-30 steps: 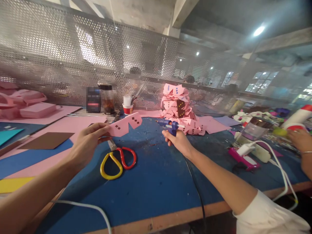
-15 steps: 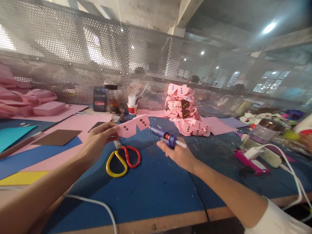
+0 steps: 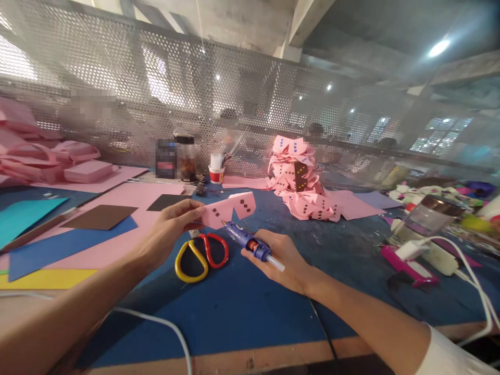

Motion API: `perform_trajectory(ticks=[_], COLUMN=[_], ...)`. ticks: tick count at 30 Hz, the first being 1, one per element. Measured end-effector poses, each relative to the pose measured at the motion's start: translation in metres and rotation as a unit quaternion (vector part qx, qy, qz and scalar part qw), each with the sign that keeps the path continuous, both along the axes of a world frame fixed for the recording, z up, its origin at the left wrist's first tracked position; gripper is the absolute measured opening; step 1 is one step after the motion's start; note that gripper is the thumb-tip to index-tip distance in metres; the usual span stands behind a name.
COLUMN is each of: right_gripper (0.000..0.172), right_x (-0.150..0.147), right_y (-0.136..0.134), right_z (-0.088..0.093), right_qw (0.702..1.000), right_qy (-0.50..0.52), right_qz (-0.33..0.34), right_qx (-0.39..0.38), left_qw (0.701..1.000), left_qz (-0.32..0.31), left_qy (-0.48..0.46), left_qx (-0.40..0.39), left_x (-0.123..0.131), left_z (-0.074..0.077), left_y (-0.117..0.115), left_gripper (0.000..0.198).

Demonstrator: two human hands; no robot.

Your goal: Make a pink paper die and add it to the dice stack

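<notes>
My left hand [image 3: 177,221] pinches one end of a pink foam sheet piece [image 3: 219,213] with a notch in its lower edge and small dark squares on it. In my right hand [image 3: 281,258] is a blue hot glue gun [image 3: 247,240], fingers wrapped round its body. A clear glue stick pokes out of its back end. The nozzle is close to the lower edge of the pink piece, near the notch; whether it touches I cannot tell. Beneath, scissors [image 3: 192,263] with one yellow and one red handle lie on the blue tabletop [image 3: 234,312], their blades mostly hidden.
A heap of dotted pink pieces [image 3: 295,172] rises at the back. Coloured sheets [image 3: 99,216] and pink strips [image 3: 31,151] lie left. A paper cup [image 3: 216,174] and a jar [image 3: 187,159] stand by the mesh screen. At right are a magenta power strip [image 3: 408,265] and white cables.
The glue gun has moved left and down, its nozzle going from the pink piece's right end to its lower edge by the notch. The pink piece has shifted slightly right and down.
</notes>
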State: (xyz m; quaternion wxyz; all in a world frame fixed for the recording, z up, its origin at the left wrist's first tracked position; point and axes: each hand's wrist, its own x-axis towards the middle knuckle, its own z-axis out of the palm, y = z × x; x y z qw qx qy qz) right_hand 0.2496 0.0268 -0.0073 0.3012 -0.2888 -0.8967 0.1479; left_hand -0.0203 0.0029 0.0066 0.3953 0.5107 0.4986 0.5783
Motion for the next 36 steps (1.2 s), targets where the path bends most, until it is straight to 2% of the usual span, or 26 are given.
perform_trajectory(ticks=[27, 36], right_gripper=[0.016, 0.015], right_x=[0.0008, 0.0006], right_y=[0.0021, 0.0034], right_z=[-0.0013, -0.0032], right_qw=[0.999, 0.999], right_qy=[-0.031, -0.039], right_qz=[-0.015, -0.018], right_qx=[0.013, 0.027], left_qw=[1.0, 0.999], left_qz=[-0.028, -0.034], left_qy=[-0.01, -0.003], left_qx=[-0.005, -0.002], left_x=[0.0061, 0.0047], left_z=[0.0056, 0.0031], left_y=[-0.0055, -0.0036], left_gripper=[0.023, 0.023])
